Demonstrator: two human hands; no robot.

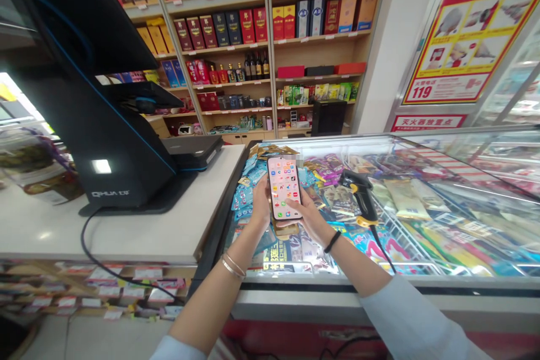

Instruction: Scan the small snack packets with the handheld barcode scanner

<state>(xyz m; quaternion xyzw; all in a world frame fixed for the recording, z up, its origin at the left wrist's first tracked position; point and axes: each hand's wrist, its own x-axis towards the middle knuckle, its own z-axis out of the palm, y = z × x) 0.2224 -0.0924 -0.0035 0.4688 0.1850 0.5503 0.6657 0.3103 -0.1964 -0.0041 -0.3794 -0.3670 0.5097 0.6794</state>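
Both of my hands are at a smartphone (283, 185), its lit screen showing rows of app icons. Along the phone's left side, my left hand (261, 202) grips the edge. My right hand (310, 215) closes around the lower right edge, with its thumb over the lower part of the screen. The fingers behind the phone are partly hidden. Under and left of it lie several blue snack packets (244, 197) on the glass top of a freezer. A black and yellow barcode scanner (359, 197) rests on the glass to the right of my right hand.
A white counter (169, 230) bears a black checkout terminal (122, 152) on the left, its cable hanging over the front. Packaged goods (413, 199) show through the freezer glass. Shelves (270, 39) of boxes and bottles stand behind; a red fire-safety poster (459, 39) hangs at right.
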